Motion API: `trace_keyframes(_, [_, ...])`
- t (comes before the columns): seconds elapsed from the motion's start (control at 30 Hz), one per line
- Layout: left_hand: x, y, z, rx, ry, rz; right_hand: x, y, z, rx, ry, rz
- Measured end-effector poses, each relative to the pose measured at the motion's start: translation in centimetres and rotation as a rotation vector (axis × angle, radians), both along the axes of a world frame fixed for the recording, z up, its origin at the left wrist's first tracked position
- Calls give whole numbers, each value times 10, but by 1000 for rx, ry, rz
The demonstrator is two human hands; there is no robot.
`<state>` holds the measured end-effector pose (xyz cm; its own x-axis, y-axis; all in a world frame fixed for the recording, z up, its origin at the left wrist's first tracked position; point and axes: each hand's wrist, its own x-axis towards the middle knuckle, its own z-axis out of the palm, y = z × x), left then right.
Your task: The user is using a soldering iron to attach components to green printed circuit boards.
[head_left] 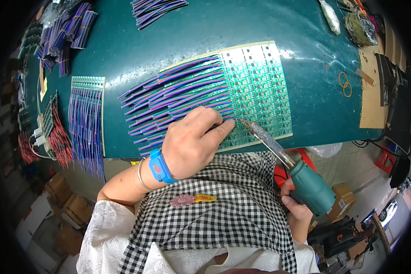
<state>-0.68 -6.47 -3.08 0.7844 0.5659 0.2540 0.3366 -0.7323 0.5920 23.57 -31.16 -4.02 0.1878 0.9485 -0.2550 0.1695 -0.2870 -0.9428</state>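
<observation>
Green surface (319, 105) spreads before you, carrying the circuit board (260, 86); your left grip (189, 144) pinches wires (227, 119) over it, your right grip (297, 208) clasps the soldering iron (303, 178).

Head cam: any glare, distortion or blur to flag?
Head view: pale glare patches on the green tabletop; bright washout at the circuit board panel's far right corner; table edges bow and corners go black from the fisheye; the soldering iron reads clearly, but boxes at lower left are dim and soft.
</observation>
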Motion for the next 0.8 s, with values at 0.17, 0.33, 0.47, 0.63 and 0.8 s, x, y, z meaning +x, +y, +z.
trace_keyframes(0.17, [2, 0, 0, 19, 4, -15, -4, 1, 6, -49, 282, -112])
trace_keyframes(0.33, [2, 0, 0, 21, 5, -1, -14, 14, 19, -163, 421, -255])
trace_keyframes(0.47, [2, -1, -2, 37, -4, -1, -4, 13, 12, -97, 344, -77])
trace_keyframes(0.63, [3, 0, -1, 43, 3, -6, -8, 13, 12, -11, 422, -195])
trace_keyframes(0.8, [2, -1, -1, 38, 3, -5, -9, 10, 20, 15, 596, -263])
